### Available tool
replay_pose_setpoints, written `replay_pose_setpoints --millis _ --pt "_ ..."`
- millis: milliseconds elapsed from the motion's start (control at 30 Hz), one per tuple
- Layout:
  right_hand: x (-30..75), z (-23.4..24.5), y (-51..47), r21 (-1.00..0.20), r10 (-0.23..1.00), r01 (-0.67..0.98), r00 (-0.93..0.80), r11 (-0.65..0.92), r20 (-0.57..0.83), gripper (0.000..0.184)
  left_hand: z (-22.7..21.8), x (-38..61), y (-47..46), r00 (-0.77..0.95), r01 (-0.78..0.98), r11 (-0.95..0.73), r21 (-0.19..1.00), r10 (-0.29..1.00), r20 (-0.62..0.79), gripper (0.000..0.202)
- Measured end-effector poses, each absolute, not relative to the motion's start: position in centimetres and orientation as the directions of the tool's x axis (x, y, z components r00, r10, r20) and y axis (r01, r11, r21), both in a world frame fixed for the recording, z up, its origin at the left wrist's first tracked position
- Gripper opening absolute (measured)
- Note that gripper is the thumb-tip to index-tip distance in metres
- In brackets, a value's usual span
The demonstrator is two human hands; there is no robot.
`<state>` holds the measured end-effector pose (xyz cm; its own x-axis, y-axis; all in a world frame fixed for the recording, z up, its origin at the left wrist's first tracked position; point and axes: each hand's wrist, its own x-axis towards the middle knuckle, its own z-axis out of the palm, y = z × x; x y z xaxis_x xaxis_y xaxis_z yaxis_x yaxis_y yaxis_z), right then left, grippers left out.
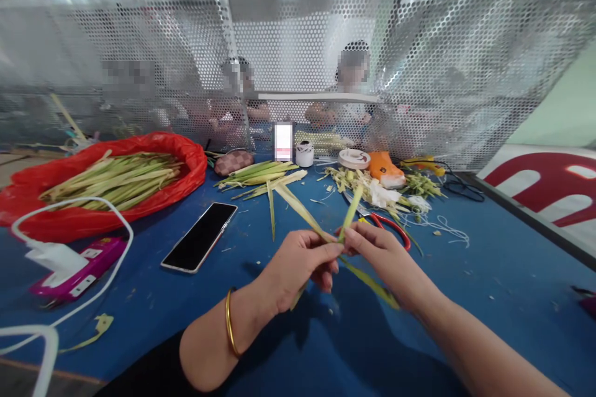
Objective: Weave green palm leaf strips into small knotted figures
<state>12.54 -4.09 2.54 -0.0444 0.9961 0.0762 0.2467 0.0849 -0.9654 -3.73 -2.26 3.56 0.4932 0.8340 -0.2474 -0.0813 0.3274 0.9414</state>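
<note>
My left hand point(300, 267) and my right hand point(379, 257) meet over the blue table point(488, 273), both pinched on thin green-yellow leaf strips point(350, 214). One strip stands up between the fingertips, another runs back and left from my left hand, and a third hangs down under my right hand. A gold bangle point(230, 322) circles my left wrist.
A red bag of leaf strips point(112, 180) lies at the left, a phone point(200, 237) face up beside it, a pink power strip with a white plug point(77, 267) nearer. Red-handled scissors point(388, 223), leaf scraps, a tape roll point(354, 158) and an orange tool point(384, 169) lie ahead. Behind the perforated metal screen point(302, 56) sit other people.
</note>
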Motion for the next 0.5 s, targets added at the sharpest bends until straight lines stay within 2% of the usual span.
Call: replay_pose_setpoints --millis 100,167,300,400,500 --pt "12.5 2.7 -4.0 -1.0 0.999 0.0 -0.053 0.0 0.0 0.032 3.6 -3.7 -2.6 0.608 -0.032 0.399 0.916 0.736 -0.3 0.027" --pt "12.3 2.8 -4.2 -1.0 0.999 -0.011 -0.035 0.008 0.008 0.031 3.4 -3.6 -2.6 0.613 -0.025 0.402 0.915 0.729 -0.304 0.028" --pt "12.0 2.4 -4.7 -0.966 0.99 0.228 0.031 0.126 0.137 0.027 2.9 -3.5 -2.5 0.587 0.055 0.39 0.919 0.732 -0.345 0.027" --pt "11.7 2.0 -5.4 -0.858 0.955 0.448 0.029 0.251 0.295 0.023 2.6 -3.4 -2.5 0.558 0.139 0.383 0.913 0.731 -0.392 0.03" --pt "11.8 2.2 -5.3 -0.81 0.946 0.51 -0.02 0.289 0.325 0.022 2.5 -3.3 -2.5 0.568 0.16 0.343 0.926 0.735 -0.37 0.034"
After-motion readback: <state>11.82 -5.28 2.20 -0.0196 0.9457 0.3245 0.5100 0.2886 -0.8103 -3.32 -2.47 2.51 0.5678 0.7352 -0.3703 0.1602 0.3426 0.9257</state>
